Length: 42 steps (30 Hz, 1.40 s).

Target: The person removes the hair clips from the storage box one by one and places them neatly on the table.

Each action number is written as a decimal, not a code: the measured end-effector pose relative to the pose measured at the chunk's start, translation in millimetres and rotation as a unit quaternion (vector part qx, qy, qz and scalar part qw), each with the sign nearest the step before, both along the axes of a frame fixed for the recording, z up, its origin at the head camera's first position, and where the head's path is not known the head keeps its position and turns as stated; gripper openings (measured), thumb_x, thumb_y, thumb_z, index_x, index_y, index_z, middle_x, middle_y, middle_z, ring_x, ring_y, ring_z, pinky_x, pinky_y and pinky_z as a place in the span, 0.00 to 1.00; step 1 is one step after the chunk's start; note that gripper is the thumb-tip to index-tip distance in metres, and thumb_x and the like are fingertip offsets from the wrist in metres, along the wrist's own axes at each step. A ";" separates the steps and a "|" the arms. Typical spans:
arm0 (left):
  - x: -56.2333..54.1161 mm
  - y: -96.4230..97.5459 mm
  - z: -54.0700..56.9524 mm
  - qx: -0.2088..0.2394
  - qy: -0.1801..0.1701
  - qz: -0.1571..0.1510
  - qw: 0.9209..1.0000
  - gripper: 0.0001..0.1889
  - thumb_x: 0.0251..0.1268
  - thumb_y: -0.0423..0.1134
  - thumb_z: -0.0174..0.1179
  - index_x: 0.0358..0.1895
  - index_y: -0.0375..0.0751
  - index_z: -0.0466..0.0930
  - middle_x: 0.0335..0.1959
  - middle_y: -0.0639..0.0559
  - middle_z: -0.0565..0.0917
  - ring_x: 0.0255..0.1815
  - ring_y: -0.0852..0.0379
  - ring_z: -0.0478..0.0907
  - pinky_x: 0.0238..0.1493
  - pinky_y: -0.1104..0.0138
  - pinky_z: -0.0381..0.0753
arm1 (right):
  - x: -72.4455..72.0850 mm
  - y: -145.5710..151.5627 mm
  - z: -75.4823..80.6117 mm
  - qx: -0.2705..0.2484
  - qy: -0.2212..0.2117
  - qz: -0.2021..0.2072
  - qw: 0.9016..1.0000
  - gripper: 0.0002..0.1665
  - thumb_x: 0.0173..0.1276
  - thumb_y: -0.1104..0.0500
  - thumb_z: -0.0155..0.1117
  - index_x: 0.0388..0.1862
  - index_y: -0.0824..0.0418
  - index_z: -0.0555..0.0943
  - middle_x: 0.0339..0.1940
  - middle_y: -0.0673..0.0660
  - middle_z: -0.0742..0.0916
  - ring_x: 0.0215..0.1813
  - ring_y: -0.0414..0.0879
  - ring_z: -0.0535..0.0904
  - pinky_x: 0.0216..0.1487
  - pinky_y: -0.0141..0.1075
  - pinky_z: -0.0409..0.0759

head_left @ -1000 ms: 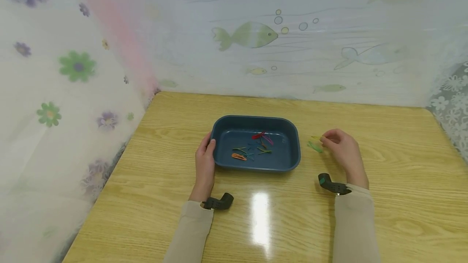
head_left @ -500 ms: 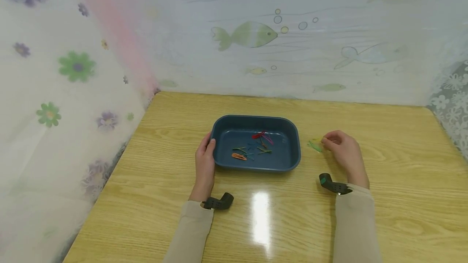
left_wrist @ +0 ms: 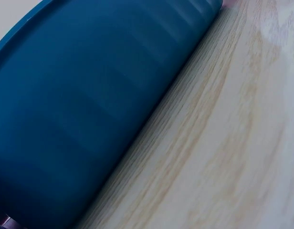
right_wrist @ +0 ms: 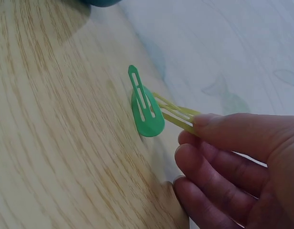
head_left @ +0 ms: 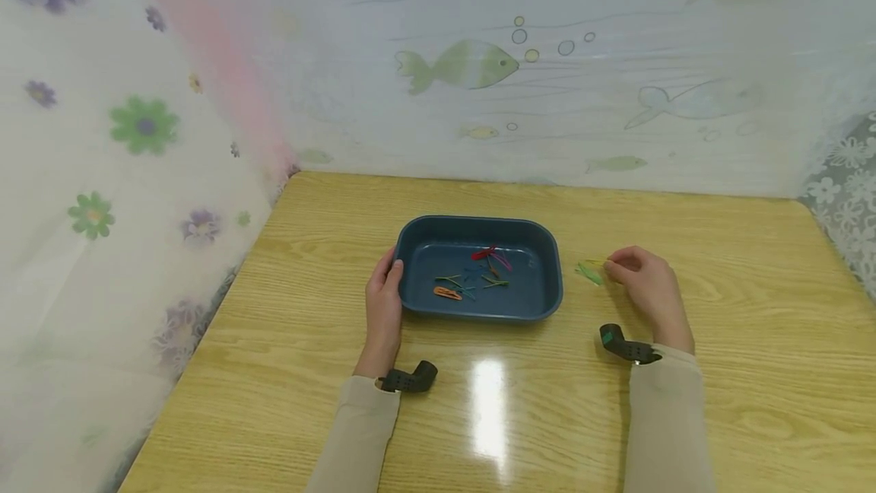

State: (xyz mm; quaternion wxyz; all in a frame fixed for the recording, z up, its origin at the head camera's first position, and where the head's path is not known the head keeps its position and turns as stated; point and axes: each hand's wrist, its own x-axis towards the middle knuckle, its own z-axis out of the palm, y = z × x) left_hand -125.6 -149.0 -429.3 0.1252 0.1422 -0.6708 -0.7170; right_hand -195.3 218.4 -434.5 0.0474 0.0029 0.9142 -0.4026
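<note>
The right hand pinches a slim, slotted yellow hair clip pointing left, beside a green teardrop-shaped hair clip; left hand holds the dark-blue rectangular plastic tub, further left

Smooth plastic tub, glossy wood-grain tabletop, smooth green clip, matt cloth sleeves

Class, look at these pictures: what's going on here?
A person's left hand holds the side of a blue tub with several colourful hair clips in it. Their right hand pinches a yellow clip outside the tub. A green clip is close by the yellow one; whether they're linked is unclear.
</note>
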 end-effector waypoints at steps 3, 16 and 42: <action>-0.5 -0.6 -0.2 0.004 0.001 0.003 1.000 0.19 0.68 0.41 0.46 0.61 0.41 0.67 0.59 0.53 0.69 0.61 0.61 0.62 0.60 0.68 0.61 | 0.4 0.3 1.4 0.003 -0.005 0.002 1.000 0.23 0.66 0.46 0.51 0.47 0.63 0.74 0.47 0.63 0.79 0.50 0.56 0.71 0.45 0.45 0.67; 1.0 0.0 0.2 0.008 0.005 -0.001 1.000 0.19 0.68 0.41 0.46 0.60 0.40 0.67 0.59 0.52 0.69 0.61 0.61 0.63 0.59 0.69 0.61 | 0.1 1.8 -1.8 0.033 -0.007 0.024 0.999 0.21 0.66 0.48 0.51 0.47 0.63 0.76 0.48 0.64 0.78 0.51 0.58 0.70 0.49 0.50 0.65; -8.4 -4.7 -22.0 0.015 0.013 0.007 1.000 0.19 0.66 0.47 0.48 0.59 0.48 0.69 0.58 0.58 0.70 0.60 0.64 0.63 0.60 0.68 0.61 | 0.7 3.5 0.2 0.029 -0.030 0.053 0.998 0.23 0.66 0.47 0.51 0.52 0.61 0.74 0.51 0.64 0.77 0.51 0.57 0.70 0.50 0.50 0.65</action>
